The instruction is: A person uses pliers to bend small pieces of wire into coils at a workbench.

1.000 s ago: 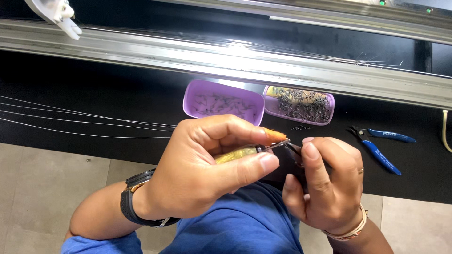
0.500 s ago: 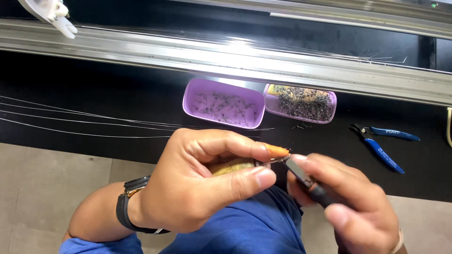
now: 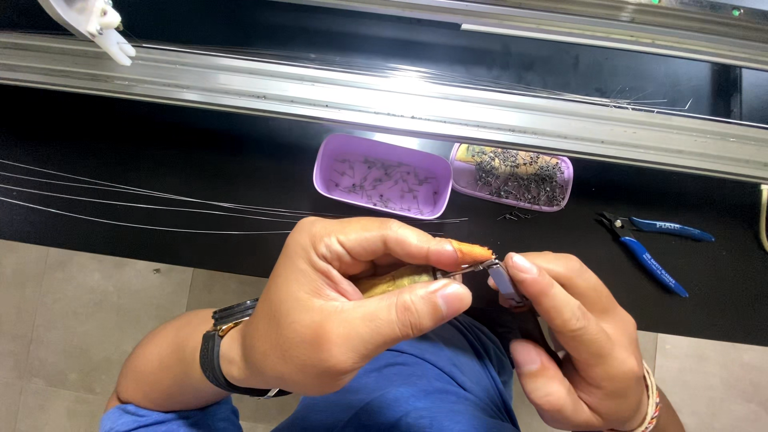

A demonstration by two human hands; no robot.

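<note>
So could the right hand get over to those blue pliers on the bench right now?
Probably yes: the blue pliers lie in the open just beyond the right hand, with nothing between, though the hand already holds a small grey tool.

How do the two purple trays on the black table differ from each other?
The left purple tray looks larger and deeper than the right purple tray. The left purple tray holds thinly scattered small metal pieces; the right purple tray holds a dense pile, with something yellow beneath. Both are purple, rounded, and sit side by side.
</note>
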